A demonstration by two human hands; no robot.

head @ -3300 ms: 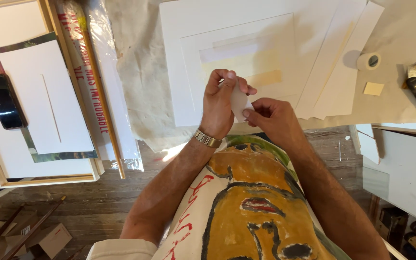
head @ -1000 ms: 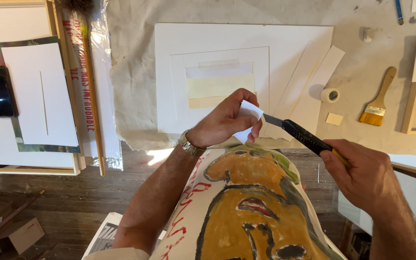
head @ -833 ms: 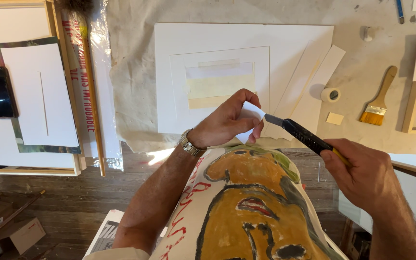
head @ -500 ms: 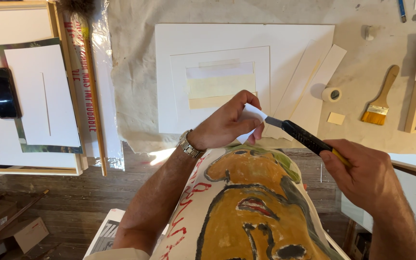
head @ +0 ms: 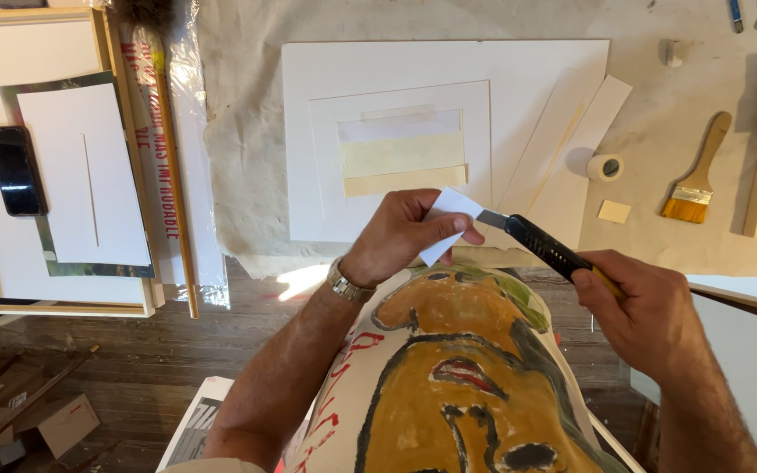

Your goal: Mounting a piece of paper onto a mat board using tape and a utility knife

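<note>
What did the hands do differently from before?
Earlier both hands pinched the small white paper piece together. Since then the right hand let go and took up a black utility knife, its blade now at the paper's edge. The left hand still holds the paper. The brush and tape roll stayed put.

My left hand (head: 405, 235) was raised before me, fingers curled and pinched together, a watch on its wrist. My right hand (head: 637, 302) sat lower right in a closed fist, forearm angled inward.
</note>
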